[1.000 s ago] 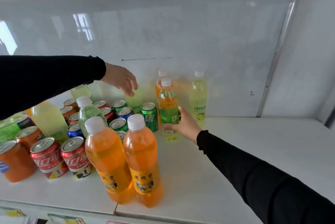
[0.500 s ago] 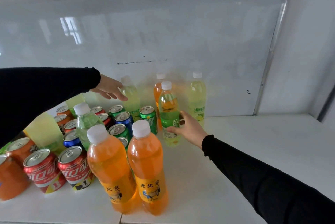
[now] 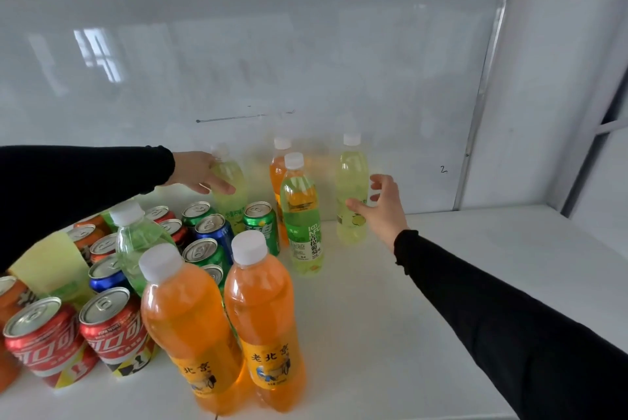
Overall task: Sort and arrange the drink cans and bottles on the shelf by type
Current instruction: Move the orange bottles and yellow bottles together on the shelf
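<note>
— White shelf, glossy back panel: what is seen at centre frame?
— A pale yellow plastic bottle at the back is clasped near its neck by the left hand.
— And right of centre?
— The right hand is held with fingers spread beside another pale yellow capped bottle; the thumb appears to touch it.
</note>
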### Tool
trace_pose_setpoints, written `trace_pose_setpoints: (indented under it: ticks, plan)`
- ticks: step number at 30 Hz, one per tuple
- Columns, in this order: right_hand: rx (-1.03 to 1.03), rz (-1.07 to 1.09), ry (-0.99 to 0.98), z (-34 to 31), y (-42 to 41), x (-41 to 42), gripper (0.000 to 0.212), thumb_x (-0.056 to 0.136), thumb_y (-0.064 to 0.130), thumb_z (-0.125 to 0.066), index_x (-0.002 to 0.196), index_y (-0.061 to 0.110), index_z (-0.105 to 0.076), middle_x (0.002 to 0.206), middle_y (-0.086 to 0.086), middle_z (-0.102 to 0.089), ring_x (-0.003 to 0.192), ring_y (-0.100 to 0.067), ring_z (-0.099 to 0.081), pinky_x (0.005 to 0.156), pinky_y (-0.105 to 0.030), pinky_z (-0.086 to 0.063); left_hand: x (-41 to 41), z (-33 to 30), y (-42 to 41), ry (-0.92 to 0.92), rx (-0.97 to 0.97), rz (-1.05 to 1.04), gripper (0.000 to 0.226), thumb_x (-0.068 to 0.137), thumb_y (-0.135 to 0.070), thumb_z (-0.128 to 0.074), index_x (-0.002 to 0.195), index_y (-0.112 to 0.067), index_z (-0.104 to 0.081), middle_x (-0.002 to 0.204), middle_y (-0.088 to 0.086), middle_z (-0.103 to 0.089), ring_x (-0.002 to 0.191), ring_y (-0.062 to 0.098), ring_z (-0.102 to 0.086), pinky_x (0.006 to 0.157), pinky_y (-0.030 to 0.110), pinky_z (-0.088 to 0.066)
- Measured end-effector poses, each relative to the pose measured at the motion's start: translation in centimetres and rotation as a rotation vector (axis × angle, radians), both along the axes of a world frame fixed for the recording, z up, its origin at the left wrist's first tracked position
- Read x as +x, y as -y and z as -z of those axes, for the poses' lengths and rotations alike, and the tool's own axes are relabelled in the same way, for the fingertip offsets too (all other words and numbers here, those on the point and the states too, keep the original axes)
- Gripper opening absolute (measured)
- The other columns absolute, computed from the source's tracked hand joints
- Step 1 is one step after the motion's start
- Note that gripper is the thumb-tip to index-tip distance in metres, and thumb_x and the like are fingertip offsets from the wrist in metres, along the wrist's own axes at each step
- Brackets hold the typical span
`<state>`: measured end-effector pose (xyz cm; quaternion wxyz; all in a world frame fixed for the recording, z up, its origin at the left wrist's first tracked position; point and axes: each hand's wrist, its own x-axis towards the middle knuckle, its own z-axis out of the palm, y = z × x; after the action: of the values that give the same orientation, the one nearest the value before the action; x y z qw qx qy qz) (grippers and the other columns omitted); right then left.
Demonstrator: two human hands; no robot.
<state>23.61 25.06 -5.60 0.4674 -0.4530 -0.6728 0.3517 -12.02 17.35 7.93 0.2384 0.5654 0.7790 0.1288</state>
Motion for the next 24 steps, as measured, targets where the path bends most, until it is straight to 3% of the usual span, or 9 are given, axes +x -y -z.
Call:
trace_pose_setpoints:
  ticks: [2,4,7,9,12,15,17,20,24]
  plan:
    - [-0.128,-0.171,-0.003,-0.8,-0.9,0.0,0.083,0.083,0.027,-0.082,0.148,0.019,-0.032,0.134,0.002,-0.049,0.120,-0.016,-0.052,0.095,-0.030,-0.048,0.5,-0.2,0.3,-0.042,0.021,0.026,0.113,0.047,-0.056,-0.093,0.142,-0.011,-0.051,0.122,0.001,-0.061,0.100,0.011,-0.065,0.068,0.012,-0.052]
    - [-0.213,-0.291,0.023,-1.4,-1.4,0.2,0.074,0.086,0.023,-0.079,0.145,0.020,-0.034,0.132,0.000,-0.058,0.118,-0.017,-0.059,0.091,-0.028,-0.051,0.9,-0.8,0.8,-0.061,0.046,0.039,0.095,0.063,-0.045,-0.089,0.141,-0.009,-0.049,0.110,-0.002,-0.060,0.091,0.007,-0.063,0.062,0.008,-0.048]
    - [-0.192,-0.288,0.067,-1.8,-1.6,0.2,0.059,0.085,0.022,-0.080,0.133,0.018,-0.045,0.121,-0.001,-0.065,0.109,-0.015,-0.064,0.090,-0.030,-0.052,1.1,-2.4,1.8,-0.078,0.116,0.040,0.085,0.068,-0.040,-0.089,0.138,-0.010,-0.050,0.118,0.007,-0.062,0.100,0.017,-0.065,0.077,0.017,-0.053]
    - [-0.153,-0.251,0.079,-1.8,-1.3,0.0,0.055,0.083,0.021,-0.082,0.127,0.018,-0.048,0.113,0.003,-0.066,0.107,-0.016,-0.064,0.088,-0.031,-0.054,1.4,-3.9,3.1,-0.086,0.169,0.066,0.081,0.069,-0.039,-0.088,0.138,-0.016,-0.053,0.127,0.003,-0.062,0.106,0.017,-0.064,0.087,0.022,-0.050]
    - [-0.047,-0.190,0.121,-1.8,-0.4,0.0,0.056,0.079,0.025,-0.085,0.123,0.021,-0.050,0.108,0.007,-0.066,0.102,-0.013,-0.064,0.090,-0.038,-0.056,2.4,-6.4,5.6,-0.152,0.289,0.138,0.079,0.062,-0.058,-0.084,0.130,-0.027,-0.059,0.123,-0.008,-0.065,0.109,0.015,-0.061,0.091,0.027,-0.043]
    - [0.068,-0.131,0.120,-3.1,1.2,0.9,0.058,0.078,0.027,-0.085,0.124,0.020,-0.049,0.107,0.012,-0.064,0.099,-0.007,-0.061,0.086,-0.030,-0.053,3.9,-8.4,8.4,-0.137,0.438,0.210,0.081,0.039,-0.083,-0.076,0.110,-0.045,-0.060,0.111,-0.023,-0.067,0.101,-0.003,-0.062,0.085,0.019,-0.043]
    - [0.122,-0.097,0.088,-4.3,2.3,1.7,0.060,0.078,0.027,-0.085,0.126,0.021,-0.048,0.108,0.016,-0.062,0.100,-0.002,-0.059,0.085,-0.026,-0.049,5.2,-9.2,9.6,-0.106,0.528,0.241,0.071,0.047,-0.072,-0.081,0.109,-0.046,-0.059,0.113,-0.021,-0.067,0.103,-0.005,-0.062,0.089,0.021,-0.047]
    - [0.162,-0.094,0.053,-5.7,4.3,3.2,0.062,0.078,0.025,-0.084,0.128,0.024,-0.048,0.111,0.019,-0.061,0.102,0.011,-0.055,0.089,-0.029,-0.051,7.6,-9.7,11.1,-0.116,0.664,0.265,0.064,0.064,-0.041,-0.085,0.121,-0.037,-0.057,0.117,-0.020,-0.064,0.107,0.005,-0.064,0.102,0.031,-0.046]
    - [0.192,-0.087,0.032,-6.5,6.7,6.0,0.059,0.077,0.028,-0.084,0.124,0.026,-0.049,0.112,0.018,-0.062,0.099,0.020,-0.054,0.092,-0.034,-0.053,11.6,-10.7,13.3,-0.184,0.795,0.266,0.071,0.066,-0.047,-0.084,0.129,-0.033,-0.055,0.121,-0.018,-0.063,0.116,0.013,-0.061,0.106,0.034,-0.045]
